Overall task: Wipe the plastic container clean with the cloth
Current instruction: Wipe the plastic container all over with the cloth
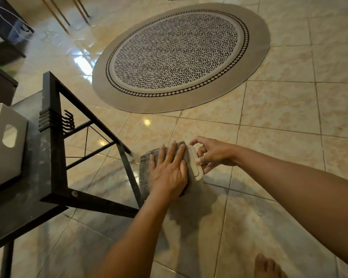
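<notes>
Hands out in front of me, above the floor (pixel 269 117), just right of the desk (pixel 48 177). My left hand (pixel 169 169) lies flat with its fingers spread, pressing the cloth (pixel 146 167) against the container (pixel 195 167). Cloth is grey, folded, and covers most of the container's left side; only a pale rounded edge shows at the right. My right hand (pixel 213 153) pinches that edge, thumb and forefinger curled over the top rim, other fingers tucked under it. Container is held tilted, edge-on to me, between the two hands; I cannot tell whether it touches the floor. Desk is a dark metal frame with a dusty top and hooks (pixel 66 121) clipped to one bar. White box (pixel 4 145) with an oval handle hole sits on it at far left. Round patterned rug (pixel 179 57) lies well beyond the hands. Bare foot (pixel 267 265) shows at the bottom edge.
</notes>
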Demonstrator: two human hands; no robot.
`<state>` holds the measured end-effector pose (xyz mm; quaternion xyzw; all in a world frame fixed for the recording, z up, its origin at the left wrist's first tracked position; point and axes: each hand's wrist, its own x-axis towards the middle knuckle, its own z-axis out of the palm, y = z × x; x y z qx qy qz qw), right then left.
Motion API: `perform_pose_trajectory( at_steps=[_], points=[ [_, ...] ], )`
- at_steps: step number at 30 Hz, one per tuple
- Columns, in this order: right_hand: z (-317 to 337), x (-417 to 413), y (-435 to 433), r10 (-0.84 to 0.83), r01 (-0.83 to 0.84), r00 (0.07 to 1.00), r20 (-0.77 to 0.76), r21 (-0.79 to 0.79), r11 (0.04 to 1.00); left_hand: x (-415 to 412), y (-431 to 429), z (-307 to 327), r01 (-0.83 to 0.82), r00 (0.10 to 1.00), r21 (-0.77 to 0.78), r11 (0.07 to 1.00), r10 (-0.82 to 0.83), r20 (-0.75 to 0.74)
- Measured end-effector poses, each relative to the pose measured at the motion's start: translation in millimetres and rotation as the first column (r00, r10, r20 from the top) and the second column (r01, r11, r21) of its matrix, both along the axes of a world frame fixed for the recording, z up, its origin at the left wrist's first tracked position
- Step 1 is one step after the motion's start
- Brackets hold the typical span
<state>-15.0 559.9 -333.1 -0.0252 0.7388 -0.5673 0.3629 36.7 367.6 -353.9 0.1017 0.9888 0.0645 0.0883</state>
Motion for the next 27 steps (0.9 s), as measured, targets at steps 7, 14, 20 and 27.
perform_pose_trajectory(
  at_steps=[7, 14, 20, 27],
  points=[
    [1, -3, 0, 0.019, -0.019, 1.000, -0.015, 0.008, 1.000, 29, 17, -3, -0.033, 0.999, 0.004, 0.999, 0.034, -0.028],
    [-3, 2, -3, -0.012, 0.013, 0.999, -0.039, 0.019, 1.000, 18, -5, 2, -0.367, 0.930, 0.027, 0.930, 0.367, 0.019],
    [0, 1, -5, -0.008, 0.009, 0.999, -0.046, 0.021, 1.000, 20, 29, 2, -0.147, 0.989, 0.017, 0.989, 0.147, 0.010],
    [-2, 3, -4, -0.045, 0.045, 0.998, -0.045, -0.005, 0.999, 25, 3, 2, -0.403, 0.915, 0.074, 0.912, 0.403, 0.025]
  ],
)
